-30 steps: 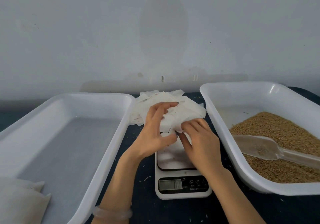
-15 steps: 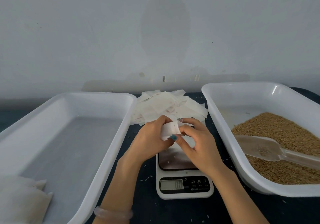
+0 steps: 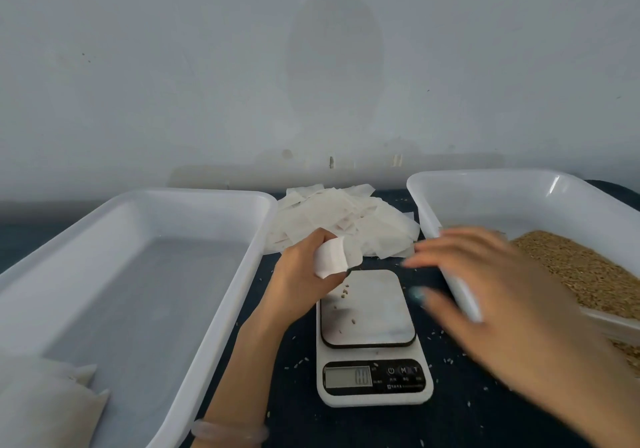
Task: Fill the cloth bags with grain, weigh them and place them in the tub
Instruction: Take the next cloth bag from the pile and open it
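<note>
Now our right hand (image 3: 491,309) has left the cloth bag (image 3: 331,257) and swings, fingers spread and blurred, across the left rim of the grain tub (image 3: 502,198), probably to scoop. Our left hand (image 3: 304,285) alone pinches the bag, which hangs small, white and limp above the scale's (image 3: 367,309) far left corner.

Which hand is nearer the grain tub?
Right. The right hand is over the grain tub at its left rim; the left hand holds a bag across the scale from it.
</note>
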{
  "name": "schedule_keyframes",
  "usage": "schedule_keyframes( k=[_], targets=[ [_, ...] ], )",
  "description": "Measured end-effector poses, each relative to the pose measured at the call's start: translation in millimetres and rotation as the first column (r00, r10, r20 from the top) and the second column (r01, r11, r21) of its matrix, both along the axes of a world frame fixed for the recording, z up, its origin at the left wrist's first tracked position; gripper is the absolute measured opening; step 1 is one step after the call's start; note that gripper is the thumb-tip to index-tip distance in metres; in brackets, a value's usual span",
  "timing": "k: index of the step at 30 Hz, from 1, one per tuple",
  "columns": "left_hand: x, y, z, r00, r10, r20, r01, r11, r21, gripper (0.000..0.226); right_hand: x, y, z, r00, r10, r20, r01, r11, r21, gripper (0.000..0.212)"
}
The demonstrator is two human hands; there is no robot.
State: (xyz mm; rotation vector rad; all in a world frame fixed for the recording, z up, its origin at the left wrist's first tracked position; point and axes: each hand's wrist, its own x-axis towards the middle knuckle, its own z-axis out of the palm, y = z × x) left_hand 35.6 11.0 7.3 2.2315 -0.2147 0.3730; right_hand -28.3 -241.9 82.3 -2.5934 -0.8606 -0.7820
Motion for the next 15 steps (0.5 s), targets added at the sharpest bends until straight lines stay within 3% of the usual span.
schedule_keyframes(
  k=[2,4,8,9,14,15],
  targets=[
    [1.0,-0.3,-2.0,1.000,0.008,0.001,-0.008,1.000,0.012,0.035,19.9,-50.9,12.9,0.977,-0.181,-0.108,0.175,0.982,-0.066,0.030],
    [1.6,-0.8,-4.3,1.000,0.013,-0.007,-0.013,0.999,0.029,0.035,45.4,-100.8,8.7,0.871,-0.371,-0.322,0.315,0.925,-0.213,0.024],
    [2.9,-2.0,-8.5,1.000,0.023,-0.015,-0.022,0.997,0.069,0.036,71.5,-152.0,-27.6,0.587,-0.573,-0.572,0.275,0.806,-0.525,0.040],
    [3.1,-2.5,-9.1,1.000,0.025,-0.015,-0.024,0.997,0.078,0.037,74.1,-155.1,-32.0,0.575,-0.594,-0.562,0.262,0.785,-0.561,0.042],
    [2.8,-2.9,-10.6,0.999,0.028,-0.016,-0.027,0.996,0.083,0.036,83.1,-169.3,-37.0,0.731,-0.611,-0.304,0.331,0.707,-0.625,0.042],
    [2.8,-2.7,-11.0,0.999,0.027,-0.017,-0.026,0.997,0.078,0.036,83.8,-171.0,-37.8,0.724,-0.611,-0.320,0.319,0.708,-0.630,0.041]
  ],
)
